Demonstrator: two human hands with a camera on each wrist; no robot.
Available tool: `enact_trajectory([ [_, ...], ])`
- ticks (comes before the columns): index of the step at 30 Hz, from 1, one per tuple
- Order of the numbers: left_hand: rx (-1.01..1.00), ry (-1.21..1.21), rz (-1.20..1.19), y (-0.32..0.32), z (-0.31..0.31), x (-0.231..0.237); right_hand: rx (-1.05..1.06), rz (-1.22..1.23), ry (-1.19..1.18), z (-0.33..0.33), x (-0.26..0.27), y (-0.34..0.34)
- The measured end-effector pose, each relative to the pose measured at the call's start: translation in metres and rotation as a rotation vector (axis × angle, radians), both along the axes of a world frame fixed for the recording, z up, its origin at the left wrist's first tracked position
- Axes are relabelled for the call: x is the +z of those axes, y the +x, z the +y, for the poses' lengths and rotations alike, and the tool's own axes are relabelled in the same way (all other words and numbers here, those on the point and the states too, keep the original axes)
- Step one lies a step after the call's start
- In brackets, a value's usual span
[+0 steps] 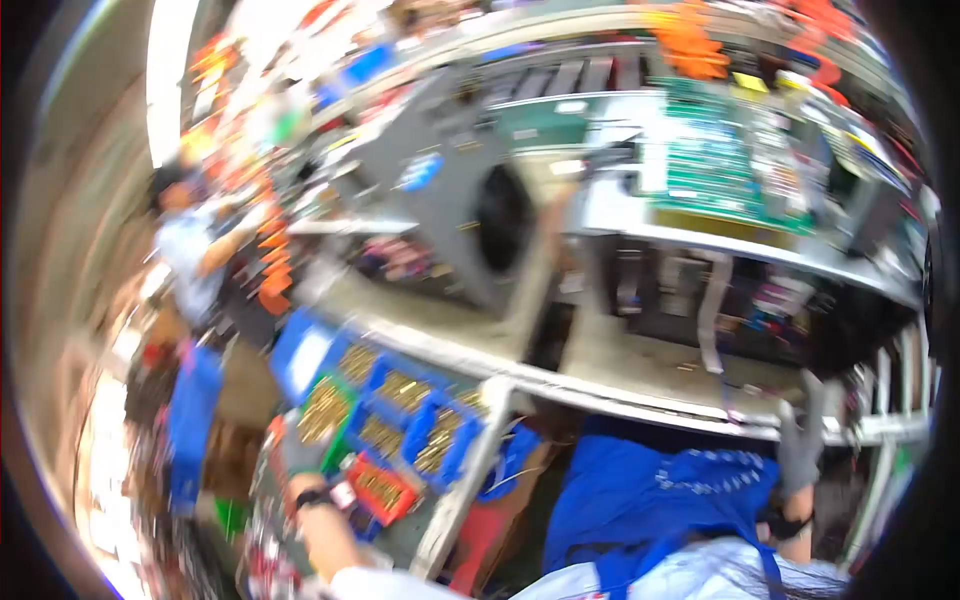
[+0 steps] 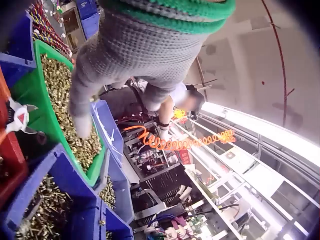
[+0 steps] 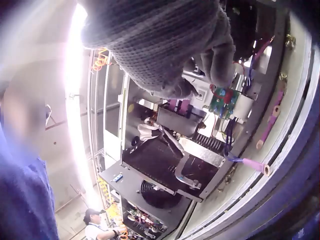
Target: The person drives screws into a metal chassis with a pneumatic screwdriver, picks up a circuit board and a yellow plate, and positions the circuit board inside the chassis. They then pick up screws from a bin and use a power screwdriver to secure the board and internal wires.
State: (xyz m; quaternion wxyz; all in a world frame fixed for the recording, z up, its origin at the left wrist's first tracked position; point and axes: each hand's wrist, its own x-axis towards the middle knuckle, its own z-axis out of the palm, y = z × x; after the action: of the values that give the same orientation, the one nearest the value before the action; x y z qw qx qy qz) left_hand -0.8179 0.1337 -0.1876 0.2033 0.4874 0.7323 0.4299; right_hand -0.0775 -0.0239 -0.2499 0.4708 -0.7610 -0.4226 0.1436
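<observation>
From here I see the grey-gloved left hand (image 2: 135, 55) over a green bin (image 2: 32, 107), fingers spread well apart, 1 fingertip down by the small brass-coloured screws (image 2: 60, 95) inside; I can't tell if it touches them. Beside that bin, blue bins (image 2: 80, 212) and 1 red bin (image 1: 407, 503) hold more metal pieces. The right hand (image 3: 165, 45), fingers loosely bent, is near a circuit board (image 3: 218, 104); contact is unclear.

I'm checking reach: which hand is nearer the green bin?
Left. The left hand has its fingers over the green bin; the right hand is farther off, past the apron in the head view.
</observation>
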Motion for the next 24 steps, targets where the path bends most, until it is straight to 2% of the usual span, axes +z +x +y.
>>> enact_trajectory([
  [1,-0.229,-0.028,-0.345,0.002,0.003,0.011,-0.016,-0.127,-0.009,-0.003,0.007,0.0],
  [2,0.026,-0.118,-0.87,-0.003,0.025,0.007,-0.069,-0.201,0.042,-0.001,0.021,-0.004],
  [3,0.31,-0.185,-0.264,0.055,0.03,0.034,-0.115,-0.204,0.028,-0.005,0.028,-0.001],
  [4,0.459,-0.131,-0.059,0.05,0.046,0.018,-0.141,-0.197,0.029,-0.009,0.026,0.009],
  [5,0.386,-0.031,-0.055,0.047,0.059,0.001,-0.174,-0.293,0.008,-0.016,0.021,0.023],
  [6,0.335,0.075,-0.055,0.069,0.058,0.004,-0.183,-0.382,-0.012,-0.021,0.017,0.034],
  [7,0.295,0.062,-0.058,0.108,0.053,0.013,-0.221,-0.377,-0.006,-0.023,0.015,0.042],
  [9,-0.167,0.148,-0.18,0.211,0.031,0.034,-0.267,-0.38,0.005,-0.027,0.014,0.053],
  [11,-0.474,-0.036,-0.015,0.289,0.013,0.044,-0.292,-0.367,0.025,-0.034,0.01,0.062],
  [12,-0.511,0.085,0.281,0.294,0.028,0.002,-0.305,-0.348,0.046,-0.037,0.009,0.067],
  [13,-0.584,0.16,0.347,0.329,0.024,-0.015,-0.325,-0.387,0.056,-0.041,0.011,0.073],
  [14,-0.707,0.117,0.268,0.382,0.01,-0.006,-0.332,-0.381,0.058,-0.046,0.014,0.077],
  [15,-0.715,-0.004,0.097,0.423,-0.002,-0.009,-0.393,-0.342,0.084,-0.052,0.02,0.082],
  [16,-0.806,-0.123,-0.002,0.439,0.003,-0.036,-0.445,-0.299,0.112,-0.056,0.023,0.087],
  [17,-0.876,0.005,0.094,0.461,0.002,-0.056,-0.478,-0.272,0.187,-0.061,0.023,0.093],
  [18,-0.835,0.002,0.127,0.488,-0.002,-0.066,-0.528,-0.383,0.178,-0.066,0.024,0.099],
  [20,-0.92,0.119,0.138,0.517,0.01,-0.112,-0.51,-0.473,0.01,-0.086,0.0,0.129],
  [21,-0.88,-0.1,0.428,0.535,0.011,-0.108,-0.466,-0.533,-0.147,-0.093,-0.013,0.139],
  [22,-0.867,-0.098,0.439,0.545,0.014,-0.116,-0.421,-0.595,-0.301,-0.1,-0.029,0.149],
  [23,-0.889,-0.041,0.313,0.554,0.021,-0.131,-0.421,-0.531,-0.539,-0.106,-0.06,0.162],
  [24,-0.914,0.017,0.185,0.561,0.026,-0.139,-0.432,-0.548,-0.575,-0.102,-0.059,0.156],
])
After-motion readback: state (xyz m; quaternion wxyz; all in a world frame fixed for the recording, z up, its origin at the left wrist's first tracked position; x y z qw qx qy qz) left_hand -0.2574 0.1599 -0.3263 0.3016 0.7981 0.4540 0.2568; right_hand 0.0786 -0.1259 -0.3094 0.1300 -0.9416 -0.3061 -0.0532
